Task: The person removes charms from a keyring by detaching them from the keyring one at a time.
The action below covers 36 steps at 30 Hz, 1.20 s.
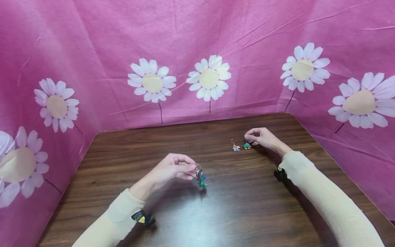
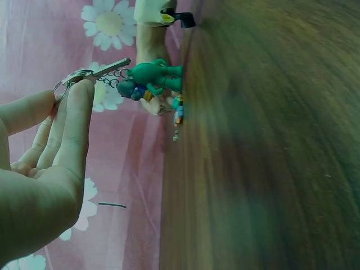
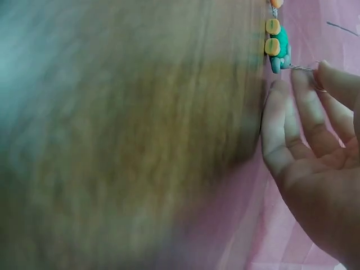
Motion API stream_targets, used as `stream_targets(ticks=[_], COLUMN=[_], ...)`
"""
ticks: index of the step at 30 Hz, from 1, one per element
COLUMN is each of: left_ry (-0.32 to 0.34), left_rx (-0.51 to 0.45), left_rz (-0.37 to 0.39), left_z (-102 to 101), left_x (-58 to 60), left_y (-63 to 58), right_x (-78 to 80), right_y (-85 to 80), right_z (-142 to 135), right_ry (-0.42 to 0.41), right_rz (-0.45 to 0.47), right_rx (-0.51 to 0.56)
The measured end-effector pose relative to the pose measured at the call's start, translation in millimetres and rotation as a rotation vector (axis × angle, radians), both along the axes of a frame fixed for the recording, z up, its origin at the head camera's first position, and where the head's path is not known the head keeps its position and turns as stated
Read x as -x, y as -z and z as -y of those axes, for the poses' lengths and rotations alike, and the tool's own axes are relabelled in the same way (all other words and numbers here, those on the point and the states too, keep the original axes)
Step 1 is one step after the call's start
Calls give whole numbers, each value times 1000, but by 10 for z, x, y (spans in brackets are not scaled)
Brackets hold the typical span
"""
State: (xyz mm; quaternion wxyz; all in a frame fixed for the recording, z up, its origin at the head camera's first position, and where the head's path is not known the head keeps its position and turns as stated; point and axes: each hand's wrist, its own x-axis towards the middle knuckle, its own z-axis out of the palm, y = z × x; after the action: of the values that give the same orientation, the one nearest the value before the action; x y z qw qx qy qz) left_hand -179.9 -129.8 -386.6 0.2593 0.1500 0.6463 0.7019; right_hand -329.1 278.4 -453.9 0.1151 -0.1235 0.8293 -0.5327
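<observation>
My left hand (image 1: 171,170) pinches a metal key ring (image 1: 198,166) between thumb and fingers over the middle of the table. A key (image 2: 111,68), short chains and a green figurine (image 2: 153,75) hang from it, with a small blue piece (image 1: 203,177) beside them. Farther back on the right, my right hand (image 1: 263,138) pinches the thin cord or chain of a small green figure keychain (image 1: 247,146) with yellow feet. Close to its left lies another keychain figure (image 1: 236,148), orange, grey and blue, its chain stretching toward the back.
The dark wooden table (image 1: 129,154) has pink cloth (image 1: 247,34) with white daisies standing along its back and both sides. A black wrist camera is strapped to each sleeve, the left one (image 1: 144,218) and the right one (image 1: 279,173) low over the tabletop.
</observation>
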Motion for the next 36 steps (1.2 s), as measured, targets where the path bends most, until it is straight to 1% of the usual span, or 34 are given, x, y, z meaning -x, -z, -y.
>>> stream_targets(ticks=[4,8,11,15,18,23,26,31,36], left_ry=[-27,-32,-37,-17,2,-15,-17,-10,-30], left_rx=[-16,-21,-25,-30,-32,-34,-39,-35,-29], left_rz=[-16,-15,-6,-13,-15,-13,-10,-12,-25], left_z=[24,28,17,-42,-95,-118,-120,-109,-47], left_x=[14,12,10,27,36,18,2,-11,19], left_y=[-59,-112,-107,-66,-44,-38,-41,-53,-76], right_x=[23,66,99,111,107,95,75,49,119], right_y=[-25,-44,-47,-54,-61,-63,-36,-11,-40], right_z=[54,100,126,131,125,104,94,111,182], right_ry=[-9,-12,-22,-1,11,-5,13,24,46], right_rz=[30,41,36,50,76,93,102,61,50], right_rx=[-82,-158,-200,-236,-248,-238,-227,-230,-239])
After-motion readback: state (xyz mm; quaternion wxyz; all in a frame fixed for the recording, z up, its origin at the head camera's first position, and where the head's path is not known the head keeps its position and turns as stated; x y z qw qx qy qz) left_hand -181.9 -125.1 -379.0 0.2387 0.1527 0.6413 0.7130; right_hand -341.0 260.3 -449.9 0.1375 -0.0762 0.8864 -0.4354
